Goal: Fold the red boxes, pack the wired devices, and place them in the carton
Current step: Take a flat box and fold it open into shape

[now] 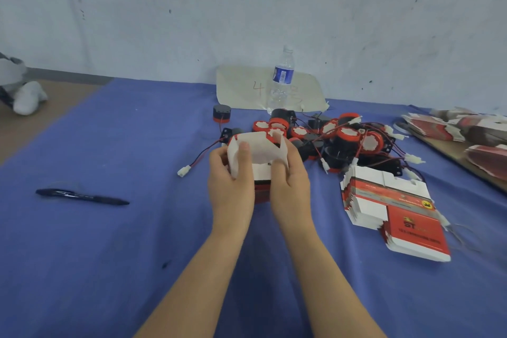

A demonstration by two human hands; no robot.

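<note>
Both hands sit close together on one half-folded red box (259, 149). My left hand (230, 184) and right hand (290, 184) curl round its sides, with the thumbs on the white flaps. The palms hide most of its red body, and what is inside I cannot tell. Both forearms reach forward over the blue tablecloth (109, 255). Just behind the box lie the tangled wired devices (345, 137). To the right is a stack of flat red boxes (397, 214).

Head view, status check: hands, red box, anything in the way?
Hands: left hand and right hand both grip the red box. Flaps up, top open. Just behind, wired devices piled; nothing obstructing.
</note>
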